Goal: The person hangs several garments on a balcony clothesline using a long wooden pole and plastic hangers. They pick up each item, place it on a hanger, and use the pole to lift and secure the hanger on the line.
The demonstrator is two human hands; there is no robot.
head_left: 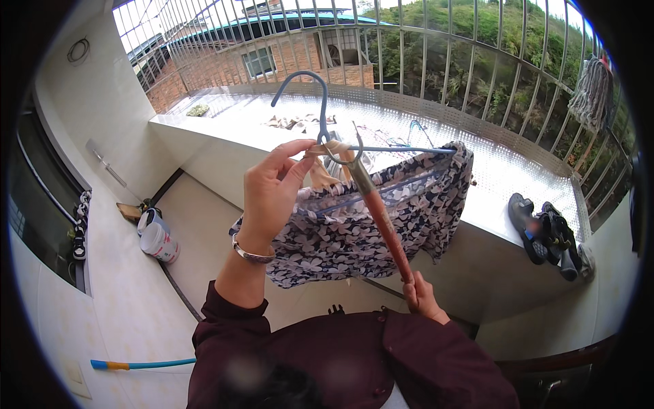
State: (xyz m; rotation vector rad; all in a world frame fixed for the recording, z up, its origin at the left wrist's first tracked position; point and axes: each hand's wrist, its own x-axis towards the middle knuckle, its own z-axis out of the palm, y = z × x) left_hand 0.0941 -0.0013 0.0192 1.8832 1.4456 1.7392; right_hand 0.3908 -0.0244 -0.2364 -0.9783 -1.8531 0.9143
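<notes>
My left hand [272,187], with a bracelet at the wrist, pinches a beige cloth strip [335,147] beside the neck of a grey-blue hanger [323,102]. On that hanger hangs a dark floral garment [354,235] with white and pale pink flowers and a gathered top edge. My right hand [424,297] is closed around the lower end of a reddish-brown pole [387,232]. The pole slants up and left to a metal tip with a hooked wire, right at the hanger's neck. Whether the hook touches the hanger there, I cannot tell.
A bright ledge [262,109] runs below a barred window grille [449,61]. Dark sandals [541,232] sit on its right end, near a grey mop head [591,92]. A white bucket [158,242] stands at left; a blue-green rod [143,365] is at lower left.
</notes>
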